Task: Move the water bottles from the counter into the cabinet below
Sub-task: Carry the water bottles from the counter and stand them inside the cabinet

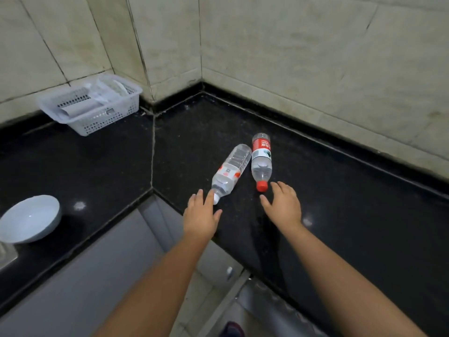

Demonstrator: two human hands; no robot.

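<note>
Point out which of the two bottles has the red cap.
The right-hand bottle, beside the right hand: red cap and red label. The other bottle, by the left hand, has a white cap.

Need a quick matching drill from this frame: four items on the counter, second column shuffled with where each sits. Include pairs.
Column 1:
1. red-capped bottle
2. white-capped bottle
3. basket
4. bowl

Column 2:
A. counter's left edge
B. lying ahead of the left hand
C. back left, against the wall
D. lying ahead of the right hand

Pairs: 1-D, 2-B, 3-C, 4-A
</note>
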